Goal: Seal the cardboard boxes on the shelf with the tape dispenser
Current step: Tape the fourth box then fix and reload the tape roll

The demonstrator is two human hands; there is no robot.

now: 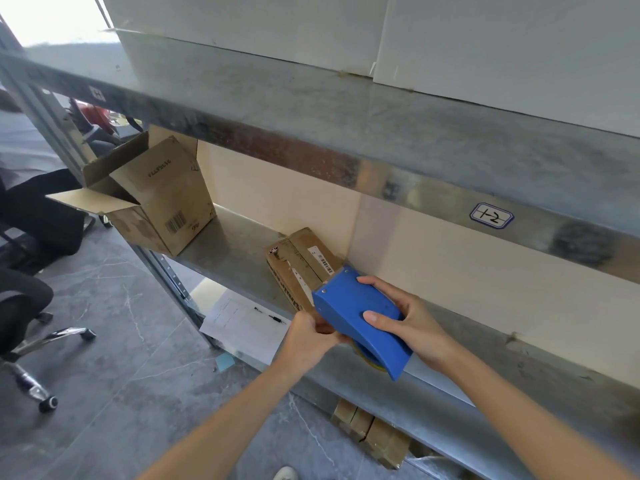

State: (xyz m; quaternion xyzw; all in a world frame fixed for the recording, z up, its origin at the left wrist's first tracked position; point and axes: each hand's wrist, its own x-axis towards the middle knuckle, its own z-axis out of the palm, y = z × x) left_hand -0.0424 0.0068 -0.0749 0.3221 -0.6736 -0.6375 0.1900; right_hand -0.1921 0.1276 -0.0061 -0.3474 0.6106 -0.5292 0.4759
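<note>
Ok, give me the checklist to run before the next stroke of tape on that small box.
1. Right hand grips the blue tape dispenser: ok.
2. Dispenser's front sits at the near end of the small box: ok.
3. Flaps of the small box closed: ok.
4. Tape end stuck down: cannot tell, hidden under the dispenser and the left hand.
5. Flaps of the large box closed: not ok, they stand open.
</note>
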